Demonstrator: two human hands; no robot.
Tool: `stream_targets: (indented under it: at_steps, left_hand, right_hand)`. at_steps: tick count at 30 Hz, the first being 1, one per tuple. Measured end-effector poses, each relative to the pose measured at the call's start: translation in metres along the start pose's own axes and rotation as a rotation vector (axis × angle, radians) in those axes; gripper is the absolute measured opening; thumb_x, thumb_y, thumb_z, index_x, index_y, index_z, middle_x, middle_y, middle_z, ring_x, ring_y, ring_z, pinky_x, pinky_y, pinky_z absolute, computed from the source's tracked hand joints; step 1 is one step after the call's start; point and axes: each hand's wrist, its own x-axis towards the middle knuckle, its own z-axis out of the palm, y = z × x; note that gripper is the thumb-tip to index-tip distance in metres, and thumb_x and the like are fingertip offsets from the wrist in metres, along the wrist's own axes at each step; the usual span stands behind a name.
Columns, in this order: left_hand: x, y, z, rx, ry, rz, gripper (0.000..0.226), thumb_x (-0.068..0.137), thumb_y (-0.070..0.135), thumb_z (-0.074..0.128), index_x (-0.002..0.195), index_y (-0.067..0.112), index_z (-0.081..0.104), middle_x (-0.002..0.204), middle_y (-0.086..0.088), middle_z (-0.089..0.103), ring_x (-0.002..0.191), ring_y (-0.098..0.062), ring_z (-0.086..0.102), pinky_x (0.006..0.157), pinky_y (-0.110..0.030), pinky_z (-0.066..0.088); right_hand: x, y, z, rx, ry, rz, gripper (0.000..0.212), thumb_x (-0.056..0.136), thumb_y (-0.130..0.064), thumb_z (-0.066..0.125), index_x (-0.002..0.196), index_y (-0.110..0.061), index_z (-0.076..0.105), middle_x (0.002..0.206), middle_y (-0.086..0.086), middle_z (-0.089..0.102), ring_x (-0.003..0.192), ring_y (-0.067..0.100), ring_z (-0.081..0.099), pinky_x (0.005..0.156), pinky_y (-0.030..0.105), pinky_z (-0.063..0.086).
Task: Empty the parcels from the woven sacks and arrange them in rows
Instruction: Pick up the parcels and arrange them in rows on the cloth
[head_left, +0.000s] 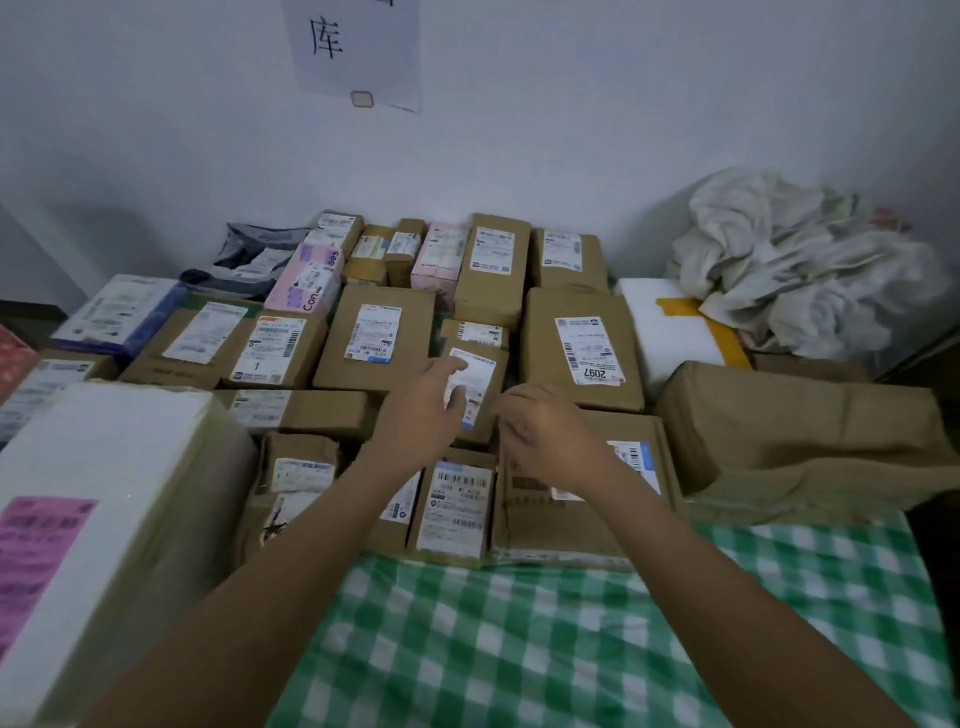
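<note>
From the head camera I look down on a counter (519, 649) under a green checked cloth, its far half packed with parcels in rough rows back to the wall. My left hand (423, 410) lies on a small brown parcel (480, 384) in the middle of the second row; the fingers curl over its white label, so I read it as a light hold. My right hand (545, 431) hangs just beside that parcel's right edge, above a flat carton (582, 514) in the near row, with its fingers loosely bent and gripping nothing that I can see.

I judge this to be the arranging step: the small parcel sits a bit crooked between a bigger box (376, 338) on its left and the box marked 2097 (584, 348) on its right. The next move calls for squaring it into that gap, label up, without pushing its neighbours. A crumpled heap of pale sacks (800, 265) lies at the far right, seemingly emptied.
</note>
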Motion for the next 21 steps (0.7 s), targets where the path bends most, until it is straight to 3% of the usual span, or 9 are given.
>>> stream_targets:
  at_steps: [3, 7, 11, 16, 21]
  left_hand:
    - [0.006, 0.041, 0.023, -0.007, 0.036, 0.015, 0.032, 0.097, 0.017, 0.049, 0.128, 0.013, 0.053, 0.126, -0.006, 0.057, 0.111, -0.022, 0.055, 0.092, -0.035, 0.046]
    - [0.022, 0.096, 0.062, -0.027, 0.016, -0.049, 0.031, 0.097, 0.020, 0.049, 0.129, 0.018, 0.053, 0.121, -0.002, 0.059, 0.109, -0.020, 0.056, 0.093, -0.038, 0.048]
    - [0.035, 0.141, 0.097, -0.086, 0.013, -0.056, 0.031, 0.096, 0.022, 0.048, 0.127, 0.022, 0.053, 0.126, 0.002, 0.058, 0.114, -0.015, 0.055, 0.096, -0.038, 0.048]
    - [0.046, 0.190, 0.138, -0.115, -0.036, -0.086, 0.031, 0.096, 0.016, 0.049, 0.127, 0.016, 0.054, 0.121, -0.002, 0.058, 0.114, -0.018, 0.054, 0.095, -0.032, 0.044]
    - [0.065, 0.206, 0.170, -0.106, -0.155, -0.119, 0.034, 0.097, 0.024, 0.048, 0.131, 0.018, 0.050, 0.124, 0.001, 0.057, 0.110, -0.014, 0.053, 0.087, -0.027, 0.041]
  right_hand:
    - [-0.021, 0.030, -0.029, 0.022, 0.028, 0.009, 0.019, 0.089, -0.008, 0.057, 0.104, -0.009, 0.070, 0.101, 0.008, 0.067, 0.096, 0.026, 0.058, 0.073, 0.036, 0.045]
    - [-0.058, 0.081, -0.072, 0.051, 0.039, 0.079, 0.020, 0.091, -0.013, 0.057, 0.104, -0.009, 0.071, 0.099, 0.006, 0.068, 0.093, 0.025, 0.060, 0.079, 0.042, 0.050]
    - [-0.089, 0.124, -0.111, 0.071, 0.060, 0.138, 0.022, 0.091, -0.011, 0.057, 0.109, -0.012, 0.070, 0.108, 0.003, 0.067, 0.100, 0.019, 0.059, 0.081, 0.027, 0.045]
    - [-0.115, 0.164, -0.148, 0.059, 0.054, 0.139, 0.019, 0.088, -0.008, 0.059, 0.102, -0.008, 0.072, 0.104, 0.008, 0.070, 0.097, 0.026, 0.063, 0.081, 0.037, 0.051]
    - [-0.130, 0.199, -0.164, -0.003, 0.027, 0.241, 0.022, 0.090, -0.008, 0.060, 0.109, -0.007, 0.071, 0.115, 0.007, 0.067, 0.110, 0.022, 0.058, 0.085, 0.021, 0.038]
